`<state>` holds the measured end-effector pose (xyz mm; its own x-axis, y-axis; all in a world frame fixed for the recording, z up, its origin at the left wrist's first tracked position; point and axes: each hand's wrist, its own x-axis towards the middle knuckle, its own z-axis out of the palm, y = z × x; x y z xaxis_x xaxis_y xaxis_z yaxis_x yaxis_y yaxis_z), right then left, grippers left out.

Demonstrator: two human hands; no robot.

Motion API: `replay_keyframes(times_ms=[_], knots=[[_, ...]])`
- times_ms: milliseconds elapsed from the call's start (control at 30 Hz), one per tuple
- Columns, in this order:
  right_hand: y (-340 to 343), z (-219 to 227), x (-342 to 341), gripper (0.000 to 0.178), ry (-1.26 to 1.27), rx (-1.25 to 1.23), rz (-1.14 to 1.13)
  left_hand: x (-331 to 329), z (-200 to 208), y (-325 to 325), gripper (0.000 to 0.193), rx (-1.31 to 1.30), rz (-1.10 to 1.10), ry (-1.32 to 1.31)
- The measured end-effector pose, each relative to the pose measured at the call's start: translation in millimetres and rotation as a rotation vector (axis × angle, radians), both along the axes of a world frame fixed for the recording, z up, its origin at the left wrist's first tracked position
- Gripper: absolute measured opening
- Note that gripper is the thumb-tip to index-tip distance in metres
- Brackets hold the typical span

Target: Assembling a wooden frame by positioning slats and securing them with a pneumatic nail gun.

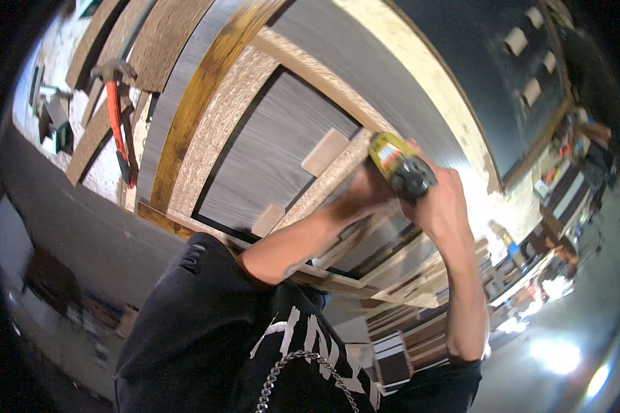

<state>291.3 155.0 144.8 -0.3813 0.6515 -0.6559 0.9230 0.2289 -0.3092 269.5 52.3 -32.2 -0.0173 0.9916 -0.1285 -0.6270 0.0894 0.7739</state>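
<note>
My right hand is closed around a yellow-green and black power drill. The drill stands over the corner where two raw chipboard strips meet on a wooden frame; its tip is hidden from this view. Beside it my left hand rests low at the chipboard strip, blurred, with its fingers mostly out of sight behind the drill and right hand. Grey wood-grain panel shows inside the frame, and a small pale wood block lies against the strip.
To the left, a claw hammer with an orange handle lies among chipboard offcuts. A brown-stained strip edges the frame. Another dark panel with small cylinders lies far right. Cluttered boards stand below the bench at right.
</note>
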Motion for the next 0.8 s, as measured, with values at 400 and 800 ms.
replay_keyframes(times_ms=[400,800], knots=[[-225.2,150.5,158.7,0.055,-0.121,0.063,-0.656,-30.3,24.8,11.2,0.053,0.424,-0.174,1.569],[-320.2,63.0,279.5,0.069,-0.362,0.313,-0.603,-93.1,201.3,-44.0,0.029,0.346,-0.147,0.943]])
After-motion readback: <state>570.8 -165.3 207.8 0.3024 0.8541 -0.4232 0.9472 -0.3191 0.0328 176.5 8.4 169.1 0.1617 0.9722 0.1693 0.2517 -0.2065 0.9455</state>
